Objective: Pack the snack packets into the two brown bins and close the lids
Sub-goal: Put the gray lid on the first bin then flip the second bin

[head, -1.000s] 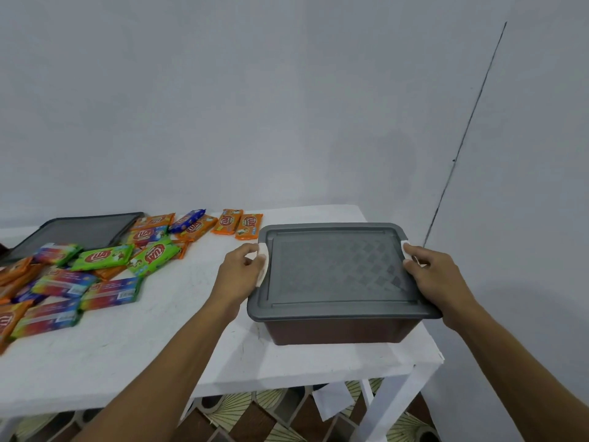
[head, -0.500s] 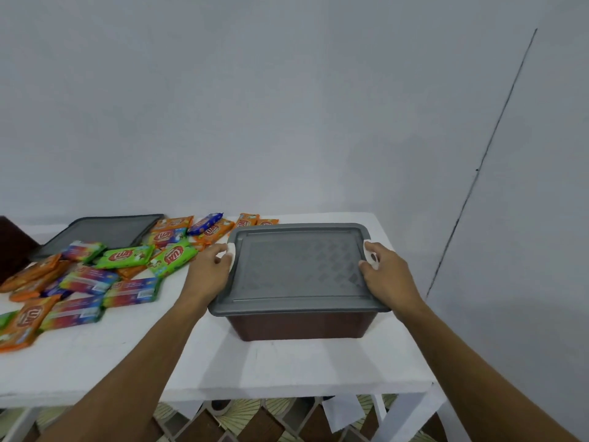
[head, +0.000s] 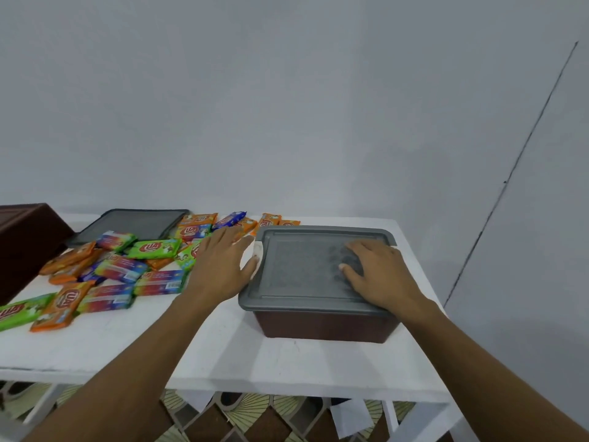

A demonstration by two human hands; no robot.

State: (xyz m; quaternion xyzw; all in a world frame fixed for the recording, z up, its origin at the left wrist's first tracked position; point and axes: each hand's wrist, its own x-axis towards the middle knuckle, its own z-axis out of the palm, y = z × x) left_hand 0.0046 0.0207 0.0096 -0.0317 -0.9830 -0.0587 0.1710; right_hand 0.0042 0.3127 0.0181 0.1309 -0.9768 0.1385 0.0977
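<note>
Head view: the closed brown bin (head: 322, 327) is sitting at the right end of the table (head: 287, 368), its grey lid (head: 302, 272) lying flat on the rim. The right hand (head: 379, 275) is resting on that lid, fingers relaxed and spread, gripping nothing. The left hand (head: 220, 266) is reaching out open at the bin's 9 o'clock, thumb by the white latch (head: 258, 250). Snack packets (head: 121, 269) are lying scattered further toward 9 o'clock. A loose lid (head: 134, 222) is lying at 10 o'clock, beside the second brown bin (head: 25, 247).

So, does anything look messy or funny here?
Yes: the snack packets lie jumbled and overlapping on the left of the table, and a grey lid lies flat behind them, not on a bin. The closed bin looks fine.
</note>
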